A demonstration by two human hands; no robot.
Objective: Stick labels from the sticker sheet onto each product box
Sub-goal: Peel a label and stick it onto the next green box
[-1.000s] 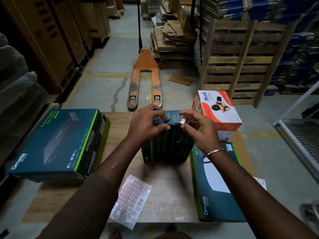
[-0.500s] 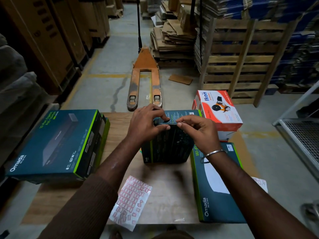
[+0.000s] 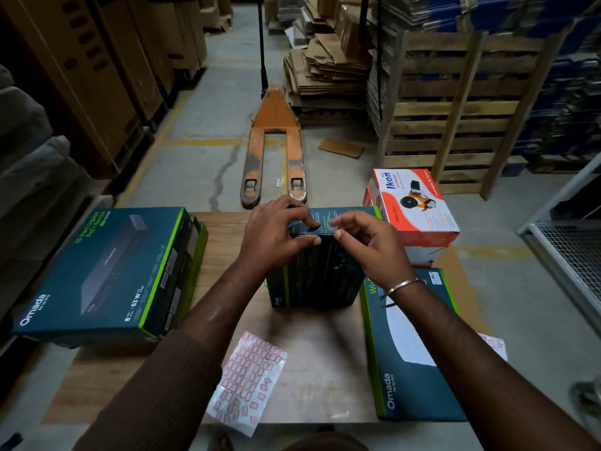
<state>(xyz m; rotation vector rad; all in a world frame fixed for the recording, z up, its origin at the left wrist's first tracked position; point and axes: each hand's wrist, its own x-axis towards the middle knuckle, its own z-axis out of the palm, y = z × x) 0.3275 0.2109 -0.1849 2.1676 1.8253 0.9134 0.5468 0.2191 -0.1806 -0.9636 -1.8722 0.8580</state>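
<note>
The dark box (image 3: 317,275) stands on edge mid-surface (image 3: 224,242), likely so its top edge faces up for labelling: the left hand (image 3: 276,234) clasps that edge to steady it, the right hand (image 3: 367,242) curls over it, its grip contents hidden.

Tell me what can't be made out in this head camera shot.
- Label: too small, hidden under the fingers on the upright box.
- Sticker sheet print: too small.
- Right-side Omada box: wrist covers its title.
- Paper behind the right forearm: mostly hidden.
</note>
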